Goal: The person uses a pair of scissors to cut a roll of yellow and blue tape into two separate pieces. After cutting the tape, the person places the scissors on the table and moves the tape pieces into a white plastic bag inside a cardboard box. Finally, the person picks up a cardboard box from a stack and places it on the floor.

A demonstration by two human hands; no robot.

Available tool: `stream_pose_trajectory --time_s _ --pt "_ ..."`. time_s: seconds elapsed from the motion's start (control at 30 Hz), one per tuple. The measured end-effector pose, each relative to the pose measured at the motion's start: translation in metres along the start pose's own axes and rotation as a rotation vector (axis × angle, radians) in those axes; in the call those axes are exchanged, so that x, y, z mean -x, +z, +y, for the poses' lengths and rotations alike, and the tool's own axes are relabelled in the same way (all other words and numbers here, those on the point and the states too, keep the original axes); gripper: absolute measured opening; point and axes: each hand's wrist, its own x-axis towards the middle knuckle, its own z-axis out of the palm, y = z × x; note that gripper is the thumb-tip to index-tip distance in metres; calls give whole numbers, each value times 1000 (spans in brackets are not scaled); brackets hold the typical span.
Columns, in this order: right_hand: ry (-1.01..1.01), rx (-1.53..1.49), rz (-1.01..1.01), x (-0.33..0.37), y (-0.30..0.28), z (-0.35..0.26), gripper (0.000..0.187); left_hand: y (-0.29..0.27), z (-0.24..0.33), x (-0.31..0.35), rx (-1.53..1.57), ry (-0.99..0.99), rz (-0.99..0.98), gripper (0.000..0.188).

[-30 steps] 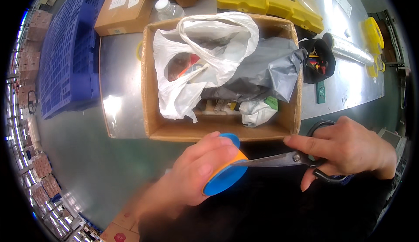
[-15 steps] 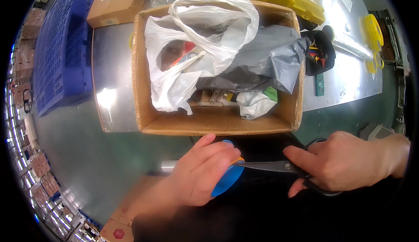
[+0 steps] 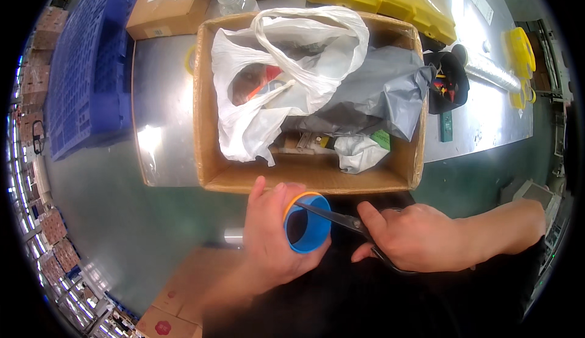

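Note:
My left hand [image 3: 266, 240] is wrapped round a short blue tube [image 3: 320, 231] with an orange band along part of its rim. The tube's round opening is tilted up toward me, and a dark area shows through it. In my right hand [image 3: 420, 235] is a pair of scissors [image 3: 344, 220] with black handles, my fingers round the grips. The blades look closed together and point left. Their tip lies at the orange band on the tube's rim, over the opening. Both hands are in front of the open cardboard box [image 3: 311, 182].
Inside the box lie a white plastic bag [image 3: 244, 128], a grey plastic bag [image 3: 384, 82] and a small white bundle [image 3: 361, 154]. A clear bottle [image 3: 236, 1] and a yellow case [image 3: 378, 0] stand behind it. A black pouch of tools [image 3: 448, 79] sits right; a blue crate [image 3: 91, 76] is left.
My left hand has turned the tube so its opening now faces up toward me. My right hand has moved left with the scissors, bringing their blade over the opening. The view has shifted slightly.

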Motion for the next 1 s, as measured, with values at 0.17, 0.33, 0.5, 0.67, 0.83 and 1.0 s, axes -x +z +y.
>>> stream_pose_trajectory --time_s 0.17,0.33,0.5,0.67,0.83,1.0 --pt "33 29 72 1 14 -2 49 3 6 -4 -32 -42 45 102" --pt "27 86 -132 14 -42 8 49 -6 0 -5 134 33 -107 103" --pt "25 79 -403 16 -86 -6 34 -24 -1 -22 276 126 -394 102" --pt "22 31 -440 13 -75 -19 17 -23 3 -33 271 175 -478 97" --pt "30 22 -625 -6 -89 -14 33 -16 0 -29 227 223 -455 90" --pt "-56 66 -607 -18 -96 -13 28 -18 13 -17 19 229 -350 86"
